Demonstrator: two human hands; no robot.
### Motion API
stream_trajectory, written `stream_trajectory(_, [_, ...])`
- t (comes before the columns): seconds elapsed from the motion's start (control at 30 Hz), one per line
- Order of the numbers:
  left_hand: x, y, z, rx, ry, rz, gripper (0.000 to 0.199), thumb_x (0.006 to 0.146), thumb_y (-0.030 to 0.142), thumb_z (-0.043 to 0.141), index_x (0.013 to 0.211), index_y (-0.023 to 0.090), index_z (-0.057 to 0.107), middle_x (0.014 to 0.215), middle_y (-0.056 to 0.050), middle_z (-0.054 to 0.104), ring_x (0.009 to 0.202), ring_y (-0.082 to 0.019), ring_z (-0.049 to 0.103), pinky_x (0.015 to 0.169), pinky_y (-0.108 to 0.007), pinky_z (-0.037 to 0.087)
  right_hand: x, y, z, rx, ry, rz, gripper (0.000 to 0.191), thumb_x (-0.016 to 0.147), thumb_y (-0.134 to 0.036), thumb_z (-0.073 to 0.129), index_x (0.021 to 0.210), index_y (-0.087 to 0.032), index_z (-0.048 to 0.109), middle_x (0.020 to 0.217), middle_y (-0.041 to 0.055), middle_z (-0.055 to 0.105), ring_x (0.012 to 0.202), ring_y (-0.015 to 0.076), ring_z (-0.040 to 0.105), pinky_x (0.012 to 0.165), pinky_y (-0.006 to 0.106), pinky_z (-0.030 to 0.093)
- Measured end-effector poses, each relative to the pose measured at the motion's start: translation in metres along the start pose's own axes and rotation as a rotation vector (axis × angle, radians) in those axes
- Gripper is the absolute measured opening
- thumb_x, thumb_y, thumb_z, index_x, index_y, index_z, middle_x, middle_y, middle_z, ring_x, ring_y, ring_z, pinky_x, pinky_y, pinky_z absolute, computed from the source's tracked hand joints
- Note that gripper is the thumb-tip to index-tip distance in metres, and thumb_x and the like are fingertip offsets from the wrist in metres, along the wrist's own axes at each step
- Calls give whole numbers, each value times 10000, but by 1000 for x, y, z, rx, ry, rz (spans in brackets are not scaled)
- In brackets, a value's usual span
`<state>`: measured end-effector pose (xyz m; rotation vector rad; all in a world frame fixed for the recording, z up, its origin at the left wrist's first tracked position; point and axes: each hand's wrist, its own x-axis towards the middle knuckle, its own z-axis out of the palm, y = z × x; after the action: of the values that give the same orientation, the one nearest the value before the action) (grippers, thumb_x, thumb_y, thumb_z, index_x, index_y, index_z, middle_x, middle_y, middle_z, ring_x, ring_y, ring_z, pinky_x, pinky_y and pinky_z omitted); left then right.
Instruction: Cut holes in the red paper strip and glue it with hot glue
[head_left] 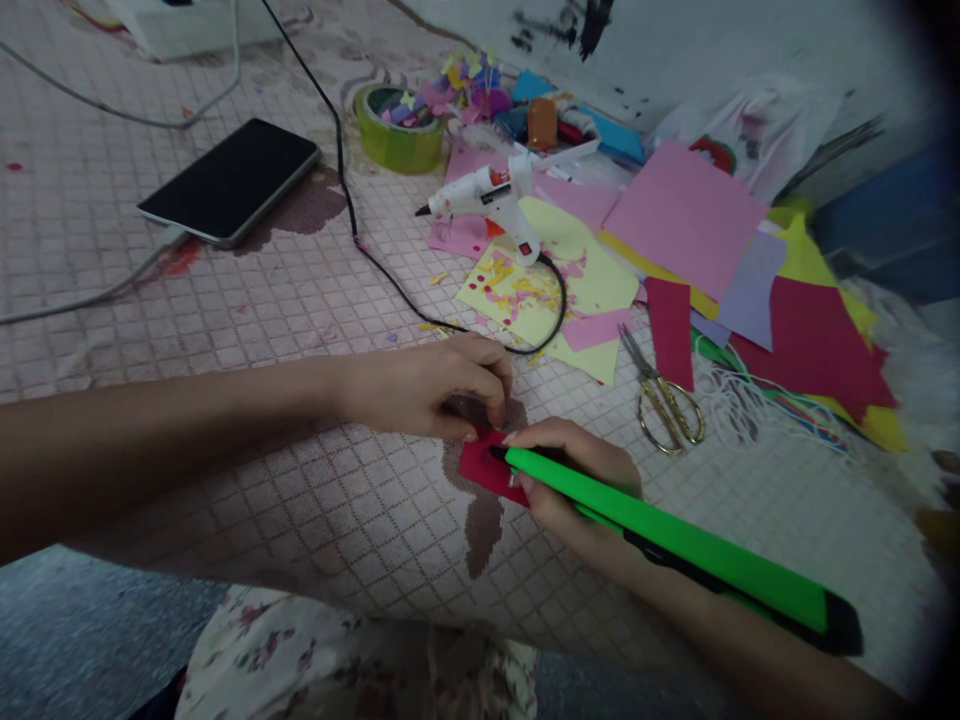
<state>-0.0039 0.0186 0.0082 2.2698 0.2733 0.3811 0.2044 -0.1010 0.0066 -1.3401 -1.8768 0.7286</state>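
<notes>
Near the front edge of the cloth-covered worktop [360, 530], the right grip [592, 455] wraps a long bright-green-and-black plastic tool [690, 533], tip over a small red paper rectangle [486, 472]. The left grip [424, 385] touches that paper; whether it pinches, I cannot tell.

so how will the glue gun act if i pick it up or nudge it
The glue gun will probably drag its attached black cord along. Its jutting handle should discourage rolling, and its plastic-looking body is likely stiff.

Two hands [424, 385] [592, 460], one phone [232, 180], one glue gun [491, 195] show.
</notes>
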Motion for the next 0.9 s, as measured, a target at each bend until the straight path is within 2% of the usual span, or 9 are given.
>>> stream_trajectory(0.23, [0, -1, 1, 11, -1, 10, 180, 838, 68, 665, 953, 201, 700, 1120, -65, 615, 1069, -191, 574, 938, -287, 452, -2, 4, 1, -4, -20, -24, 386, 721, 3, 595, 968, -282, 677, 870, -42, 756, 736, 148, 713, 627, 251, 562])
stream_trajectory(0.33, [0, -2, 1, 17, 5, 27, 169, 842, 86, 671, 966, 198, 699, 1119, -71, 615, 1067, -196, 575, 939, -290, 454, 2, 2, -1, 22, -23, -30, 323, 746, -33, 595, 945, -274, 676, 843, -35, 758, 718, 147, 716, 616, 249, 562])
stream_trajectory(0.47, [-1, -3, 1, 18, 10, 34, 199, 821, 72, 676, 969, 203, 699, 1123, -70, 614, 1067, -199, 576, 942, -293, 456, 6, -5, -3, 15, 35, -6, 212, 769, -91, 611, 875, -262, 680, 813, -12, 779, 701, 164, 740, 616, 256, 592])
stream_trajectory(0.57, [-1, -3, 2, 26, 12, 37, 200, 817, 60, 675, 959, 199, 699, 1117, -67, 611, 1062, -194, 576, 940, -293, 454, 8, -7, -3, -9, 82, -13, 216, 756, -76, 601, 844, -257, 678, 799, -15, 783, 670, 157, 740, 602, 246, 597])
stream_trajectory(0.77, [0, -2, 2, 16, 9, 30, 198, 826, 60, 669, 966, 196, 700, 1114, -68, 614, 1048, -193, 584, 934, -297, 456, 7, -3, 0, -9, 95, -93, 185, 769, -112, 599, 858, -249, 686, 793, -12, 783, 675, 155, 745, 602, 236, 593])
stream_trajectory(0.9, [-1, -2, 2, 6, 4, 25, 196, 825, 56, 671, 961, 195, 698, 1110, -68, 613, 1054, -195, 582, 939, -300, 458, 5, 0, 3, -13, 97, -95, 246, 760, -74, 592, 883, -265, 687, 819, -20, 786, 690, 153, 746, 606, 238, 592])
